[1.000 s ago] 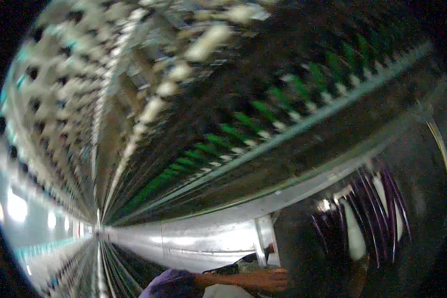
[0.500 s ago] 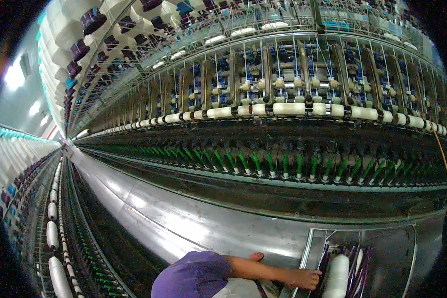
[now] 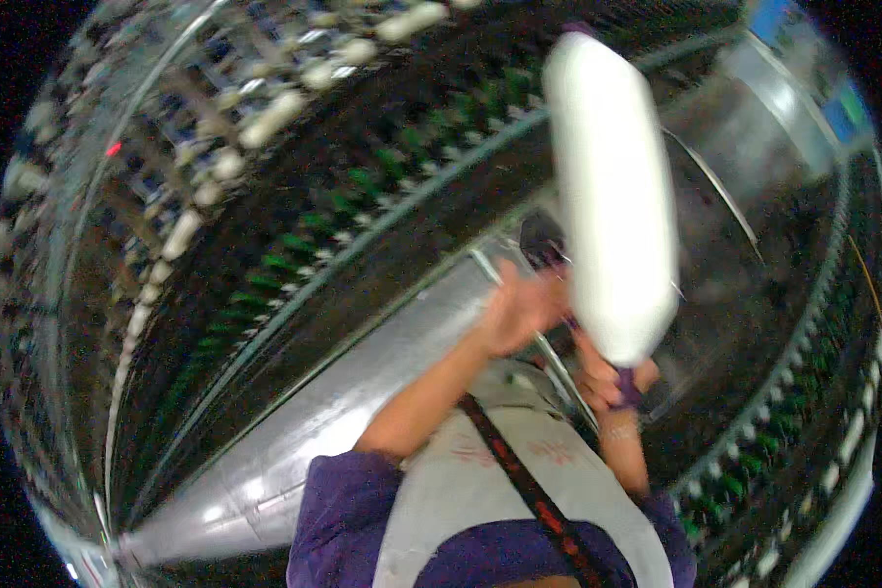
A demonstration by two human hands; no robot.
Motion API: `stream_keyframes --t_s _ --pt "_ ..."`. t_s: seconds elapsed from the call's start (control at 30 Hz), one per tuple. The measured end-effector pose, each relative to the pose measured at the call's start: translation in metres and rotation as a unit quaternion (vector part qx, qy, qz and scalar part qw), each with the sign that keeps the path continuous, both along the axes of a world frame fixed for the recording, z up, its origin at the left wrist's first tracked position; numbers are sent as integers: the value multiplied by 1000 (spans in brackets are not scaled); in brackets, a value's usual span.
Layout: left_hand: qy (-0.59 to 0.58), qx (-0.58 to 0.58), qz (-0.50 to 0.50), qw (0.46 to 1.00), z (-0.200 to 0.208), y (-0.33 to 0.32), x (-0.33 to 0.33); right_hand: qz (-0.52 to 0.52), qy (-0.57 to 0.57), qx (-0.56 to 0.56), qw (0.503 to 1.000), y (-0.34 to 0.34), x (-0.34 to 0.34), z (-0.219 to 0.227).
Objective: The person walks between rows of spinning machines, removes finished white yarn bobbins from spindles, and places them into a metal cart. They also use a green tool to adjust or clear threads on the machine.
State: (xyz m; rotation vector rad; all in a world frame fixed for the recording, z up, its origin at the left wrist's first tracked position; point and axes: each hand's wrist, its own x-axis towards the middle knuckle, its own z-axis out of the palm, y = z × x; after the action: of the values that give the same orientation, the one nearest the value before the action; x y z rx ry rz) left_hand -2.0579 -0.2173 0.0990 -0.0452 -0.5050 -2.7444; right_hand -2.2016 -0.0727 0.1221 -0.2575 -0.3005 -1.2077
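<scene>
A large white roving bobbin (image 3: 612, 196) stands nearly upright before me, slightly blurred, with purple tube ends showing above and below. My right hand (image 3: 603, 377) is closed around its lower purple end (image 3: 626, 387). Beside the bobbin, to its left, my left hand (image 3: 524, 309) is raised with its fingers apart and blurred. It holds nothing that I can see; part of its fingertips comes close to the bobbin's side. Behind the hands, a metal-framed trolley (image 3: 563, 377) is partly hidden by my arms and the bobbin.
A spinning machine with a row of green tubes (image 3: 363, 181) and white rollers (image 3: 274, 120) runs along the left and far side. Another row of green tubes (image 3: 730, 485) lies at the right. A shiny metal floor strip (image 3: 265, 470) stretches to the lower left.
My view has turned and dropped closer to my body. My left hand, earlier at the trolley's edge by a white roving bobbin, is now raised; my right hand now holds a roving bobbin up.
</scene>
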Motion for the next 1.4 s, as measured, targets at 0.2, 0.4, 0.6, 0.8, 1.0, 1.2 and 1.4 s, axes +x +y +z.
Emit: stream_keyframes --t_s 0.2,0.4,0.6,0.8,1.0,1.2,1.4 --pt "-97 -84 121 984 39 -12 30 8 2 34 999 -35 28 18" --pt "-125 -159 96 975 42 -3 51 84 -7 -28 996 -63 50 28" --pt "231 330 131 906 98 -64 38 186 -118 -87 971 -88 94 39" --pt "72 -201 361 908 149 -101 114 -128 359 75 921 -86 109 70" --pt "-84 -242 457 852 105 -106 156 -369 835 16 407 -116 151 73" --pt "142 -211 465 848 82 -123 218 -22 546 -63 835 -149 171 80" --pt "164 -208 435 861 151 -142 250 -10 619 -286 732 -216 211 73"
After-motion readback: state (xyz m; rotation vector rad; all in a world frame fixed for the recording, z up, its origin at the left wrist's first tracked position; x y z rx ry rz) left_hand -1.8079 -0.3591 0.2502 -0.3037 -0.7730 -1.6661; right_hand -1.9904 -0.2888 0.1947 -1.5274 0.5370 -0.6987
